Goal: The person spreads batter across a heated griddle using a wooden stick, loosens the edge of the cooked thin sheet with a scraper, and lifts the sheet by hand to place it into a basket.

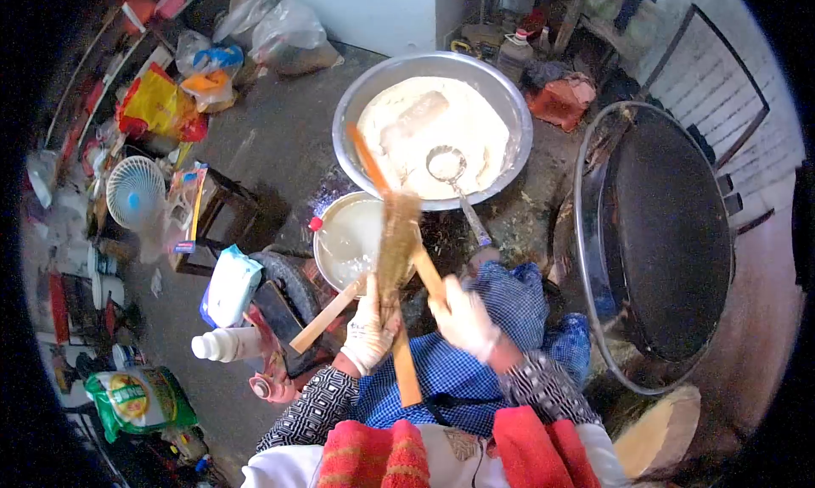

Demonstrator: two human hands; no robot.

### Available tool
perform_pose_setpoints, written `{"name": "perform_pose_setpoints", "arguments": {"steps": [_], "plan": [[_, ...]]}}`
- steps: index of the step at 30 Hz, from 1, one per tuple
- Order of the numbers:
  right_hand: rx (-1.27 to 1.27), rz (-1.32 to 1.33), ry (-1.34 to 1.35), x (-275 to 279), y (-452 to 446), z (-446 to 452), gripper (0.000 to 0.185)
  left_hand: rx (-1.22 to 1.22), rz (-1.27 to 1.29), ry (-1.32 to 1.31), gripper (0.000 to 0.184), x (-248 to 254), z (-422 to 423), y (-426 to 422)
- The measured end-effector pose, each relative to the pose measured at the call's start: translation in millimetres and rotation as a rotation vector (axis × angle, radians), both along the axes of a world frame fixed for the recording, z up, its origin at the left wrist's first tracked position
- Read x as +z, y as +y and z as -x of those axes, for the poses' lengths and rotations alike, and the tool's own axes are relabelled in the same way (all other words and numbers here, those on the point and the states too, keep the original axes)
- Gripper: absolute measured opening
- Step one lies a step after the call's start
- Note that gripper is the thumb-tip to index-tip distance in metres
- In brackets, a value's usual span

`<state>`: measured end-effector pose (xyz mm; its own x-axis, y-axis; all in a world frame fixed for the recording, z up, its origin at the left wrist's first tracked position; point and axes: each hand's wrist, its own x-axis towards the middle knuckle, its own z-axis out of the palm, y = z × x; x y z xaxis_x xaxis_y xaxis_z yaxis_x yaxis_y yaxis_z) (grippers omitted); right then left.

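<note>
1. White gloves cover your hands; your left hand [365, 339] is closed around the lower part of a blurred brown bundle [395, 238], held upright over the near side of the pail [317, 259].
2. Your right hand [465, 325] grips a wooden stick [429, 276], its far end against or just beside the bundle — the blur hides which. You appear to be working one piece against the other; that calls for a firm left hold and a controlled right wrist.
3. Below your left hand a wooden strip [406, 373] points back at your blue checked apron [501, 305]. A paler slat [325, 316] slants off to the left; whether it joins the bundle, you can't tell from here.
4. An orange strip [368, 159] reaches from the bundle's top across the rim of the metal bowl [518, 123] — it would likely crowd any forward swing.
5. Pale mixture [488, 119] lies in the bowl, with a ladle [446, 164] resting there, its handle over the near rim towards you.
6. Right of you stands a round dark griddle [671, 233]. On your left, a blue-and-white packet [233, 286] and a white bottle [229, 344] limit elbow room.
</note>
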<state>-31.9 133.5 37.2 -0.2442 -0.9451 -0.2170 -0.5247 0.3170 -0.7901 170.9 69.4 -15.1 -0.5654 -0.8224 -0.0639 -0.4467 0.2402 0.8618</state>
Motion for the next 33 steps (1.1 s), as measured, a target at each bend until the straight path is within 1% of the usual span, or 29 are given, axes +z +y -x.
{"name": "perform_pose_setpoints", "arguments": {"steps": [1,2,3,4,5,7,8,9,10,12,14,15,16,17,18,19,20,22,23,24,25,26,27,28,29,30,32,33], "plan": [[0.037,-0.006,-0.053,1,25,-2,0.027,0.123,-0.195,0.148,0.094,-26,-6,1],[0.065,-0.078,-0.119,2,50,-1,0.026,0.158,0.034,0.076,0.095,-23,-4,3],[0.066,-0.151,-0.195,-1,77,-2,0.025,0.233,0.076,0.086,0.094,-20,-2,3],[0.082,-0.224,-0.204,1,100,0,0.028,0.327,0.085,-0.017,0.090,-27,-3,0],[-0.001,-0.227,-0.182,4,118,0,0.025,0.365,0.089,-0.033,0.089,-56,-14,-12],[-0.154,-0.201,-0.284,-4,146,1,0.022,0.359,0.258,-0.213,0.086,-47,-14,-28],[-0.233,-0.188,-0.338,-7,156,-1,0.020,0.360,0.226,-0.245,0.088,-42,-10,-41],[-0.301,-0.089,-0.458,-12,160,-3,0.009,0.381,0.261,-0.338,0.087,-50,-5,-54],[-0.341,-0.113,-0.486,-14,162,-5,0.010,0.401,0.299,-0.431,0.087,-59,0,-68],[-0.425,-0.149,-0.537,-16,165,-6,0.014,0.387,0.333,-0.726,0.085,-55,16,-100],[-0.472,-0.133,-0.481,-6,167,-7,0.014,0.355,0.327,-0.854,0.082,-61,18,-121],[-0.496,-0.122,-0.451,-1,169,-5,0.014,0.392,0.280,-0.849,0.082,-56,21,-123],[-0.561,-0.057,-0.436,2,173,-2,0.014,0.425,0.237,-0.846,0.082,-50,24,-124],[-0.626,0.008,-0.425,3,182,3,0.014,0.435,0.265,-0.916,0.084,-47,25,-122],[-0.693,0.069,-0.413,1,195,7,0.015,0.446,0.306,-1.005,0.081,-26,35,-114],[-0.725,0.128,-0.308,-17,215,14,0.017,0.456,0.440,-0.895,0.081,-27,37,-112],[-0.783,0.230,-0.322,-29,230,20,0.010,0.462,0.567,-0.782,0.080,-28,39,-110],[-0.972,0.204,-0.335,1,231,31,0.009,0.351,0.354,-0.400,0.081,-37,62,-112],[-1.007,0.237,-0.287,-2,238,34,0.008,0.325,-0.274,0.033,0.085,-39,87,-114],[-1.037,0.274,-0.239,-7,246,38,0.008,0.231,-0.686,0.329,0.087,-15,117,-105],[-1.004,0.282,-0.132,-12,254,41,0.011,0.206,-1.120,0.532,0.089,9,148,-96],[-0.995,0.295,-0.078,-19,258,43,0.012,0.195,-1.308,0.657,0.083,-4,173,-98],[-0.990,0.310,-0.020,-28,260,45,0.013,0.121,-1.357,0.738,0.063,-36,197,-108],[-0.987,0.323,0.041,-33,263,47,0.014,0.184,-1.336,0.792,0.035,-39,226,-108],[-0.941,0.297,0.139,-31,266,47,0.018,0.193,-1.388,0.742,0.025,-62,237,-116],[-0.973,0.250,0.159,-36,275,46,0.020,0.202,-1.436,0.694,0.018,-81,248,-123],[-1.037,0.161,0.195,-65,311,38,0.024,0.079,-0.881,0.386,0.020,-60,243,-109],[-1.115,0.127,0.077,-77,327,39,0.022,0.076,-0.850,0.359,0.024,-41,231,-98]]}}
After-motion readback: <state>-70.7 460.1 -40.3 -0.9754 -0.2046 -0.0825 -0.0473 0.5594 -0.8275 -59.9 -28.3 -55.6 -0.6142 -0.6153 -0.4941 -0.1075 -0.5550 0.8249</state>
